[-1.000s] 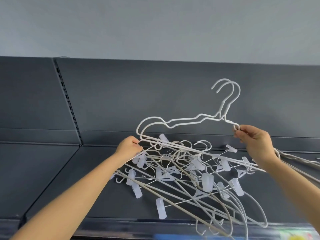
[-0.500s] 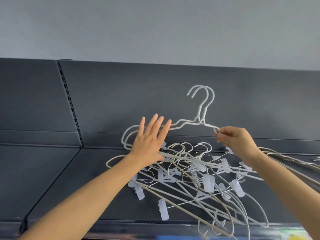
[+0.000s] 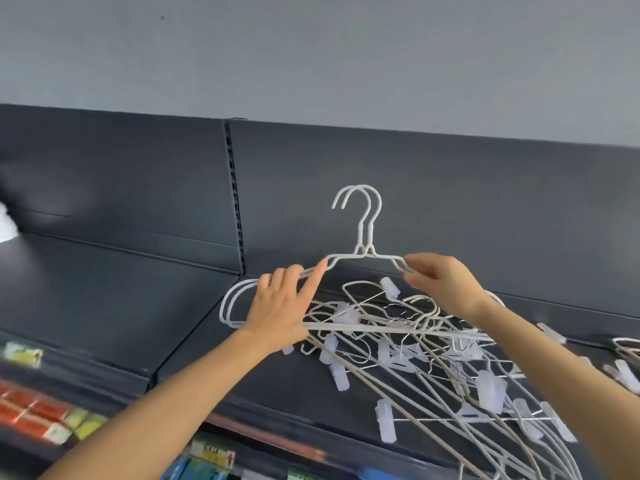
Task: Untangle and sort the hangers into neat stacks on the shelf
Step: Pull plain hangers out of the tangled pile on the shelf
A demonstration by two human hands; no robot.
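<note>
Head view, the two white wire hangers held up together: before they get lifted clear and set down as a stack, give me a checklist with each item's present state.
1. Left hand grips the pair of white wire hangers on its left shoulder: ok.
2. Right hand pinches the right shoulder: ok.
3. Both hooks aligned, pointing up: ok.
4. Pair free of the tangled pile of white clip hangers: cannot tell; lower bars run behind the left hand, against the pile.
5. Bare space on the dark grey metal shelf left of the pile: ok.
</note>
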